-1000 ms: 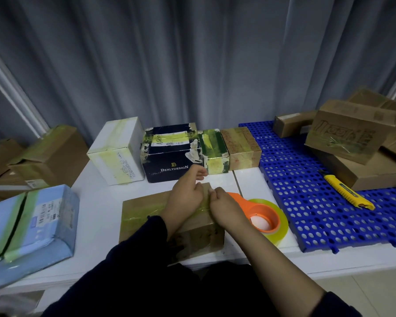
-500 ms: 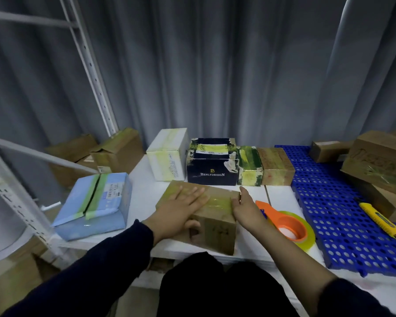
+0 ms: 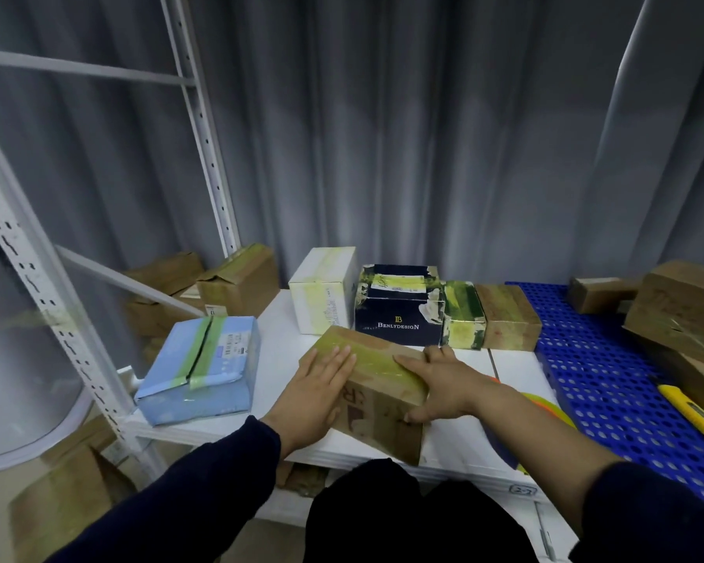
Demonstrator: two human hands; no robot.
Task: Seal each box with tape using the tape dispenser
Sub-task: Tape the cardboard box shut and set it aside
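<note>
pressing left hand (image 3: pixel 317 386) flat on taped box (image 3: pixel 376 356), right hand (image 3: pixel 444 384) clasping its end, white table (image 3: pixel 278 333), grey curtain (image 3: pixel 383 136) behind

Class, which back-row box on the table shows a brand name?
The navy box, second from left, lettered BENLYDESIGN; beside it stand a white box, a green box and a brown box.

A grey curtain (image 3: pixel 423 136) is hung across the whole background. White slotted rack uprights (image 3: pixel 204 128) are seen at the left, joined by crossbars. A white table (image 3: pixel 277 331) is set in front, and a blue perforated mat (image 3: pixel 610 384) is laid over its right part. A yellow knife (image 3: pixel 693 412) is laid on the mat near the right edge. A small handwritten label (image 3: pixel 522 490) is stuck on the table's front edge.
</note>
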